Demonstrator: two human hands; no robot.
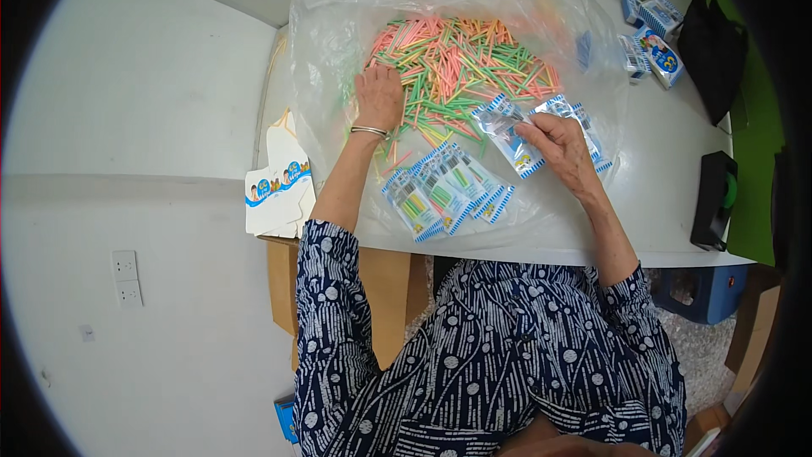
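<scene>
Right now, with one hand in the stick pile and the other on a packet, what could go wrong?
1. The left hand presses into the loose coloured sticks on slippery clear plastic sheeting; sticks could scatter toward the table edge.
2. The right hand grips one empty packet by its end; it may slip or crease.
3. Filled packets lie near the front edge and might slide off.
</scene>
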